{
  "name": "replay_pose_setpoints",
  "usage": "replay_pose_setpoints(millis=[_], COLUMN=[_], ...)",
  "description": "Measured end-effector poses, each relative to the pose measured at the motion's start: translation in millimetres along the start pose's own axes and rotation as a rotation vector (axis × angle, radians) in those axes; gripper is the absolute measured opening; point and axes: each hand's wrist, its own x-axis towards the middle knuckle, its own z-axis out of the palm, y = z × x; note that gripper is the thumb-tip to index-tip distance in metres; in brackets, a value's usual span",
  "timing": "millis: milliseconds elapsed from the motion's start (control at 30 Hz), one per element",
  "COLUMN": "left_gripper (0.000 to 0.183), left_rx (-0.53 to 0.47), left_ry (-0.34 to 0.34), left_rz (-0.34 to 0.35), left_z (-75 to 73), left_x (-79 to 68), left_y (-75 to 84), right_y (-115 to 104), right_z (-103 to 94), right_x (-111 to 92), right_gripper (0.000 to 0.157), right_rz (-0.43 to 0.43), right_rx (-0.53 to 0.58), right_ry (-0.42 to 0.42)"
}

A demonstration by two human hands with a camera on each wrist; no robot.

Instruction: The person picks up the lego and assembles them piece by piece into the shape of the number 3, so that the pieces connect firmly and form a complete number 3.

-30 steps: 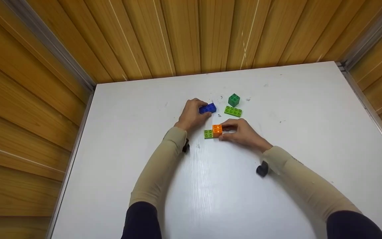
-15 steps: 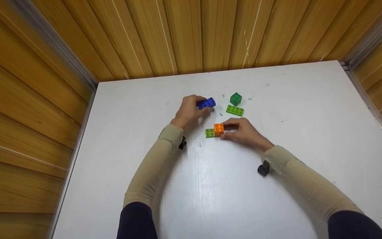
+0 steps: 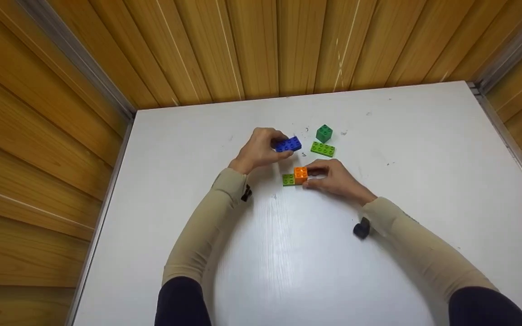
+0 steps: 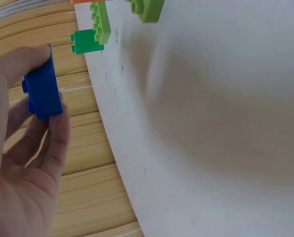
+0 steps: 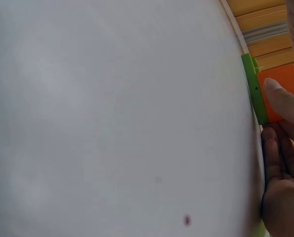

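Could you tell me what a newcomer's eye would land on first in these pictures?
Probably the bright bricks mid-table: the left hand pinches a blue brick just above the white table, while the right hand grips an orange brick sitting on a light green plate. Two more green bricks lie just beyond.

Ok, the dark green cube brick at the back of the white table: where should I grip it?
Pinch the dark green cube brick across two opposite side walls, coming from above. It sits studs up and apart from the flat light green brick in front, so its sides look open to fingers.
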Motion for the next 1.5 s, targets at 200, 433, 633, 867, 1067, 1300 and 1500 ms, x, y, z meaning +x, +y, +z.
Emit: replay_pose_setpoints(millis=[200, 433, 633, 867, 1067, 1300, 1500], left_gripper=[0.039, 0.038, 0.039, 0.037, 0.036, 0.037, 0.037], left_rx=[0.001, -0.005, -0.011, -0.035, -0.034, -0.074, -0.083], left_ry=[-0.026, -0.037, -0.04, -0.04, -0.043, -0.07, -0.092], left_rz=[0.057, 0.113, 0.156, 0.189, 0.225, 0.218, 0.23], left_z=[-4.6, -6.3, -5.1, -2.9, 0.0, 2.1, 5.0], left_x=[-7.7, -13.5, -16.9, -20.5, -22.1, -23.2, -24.1], left_y=[-1.8, -0.3, 2.2, 2.8, 0.6, 0.7, 1.5], right_y=[1, 0, 0, -1, 1, 1, 1], right_z=[0.9, -0.1, -1.4, -2.2, -0.7, -0.5, -0.6], right_x=[-1, -1, -1, -2, -1, 0, 0], right_gripper=[0.047, 0.046, 0.047, 0.046, 0.046, 0.045, 0.045], right_rz=[0.019, 0.01, -0.011, -0.006, -0.013, -0.018, -0.026], right_rx=[0.002, -0.002, 0.006, 0.011, 0.009, -0.01, -0.013], right_ry=[-0.007, -0.01, -0.012, -0.016, -0.008, -0.006, -0.005])
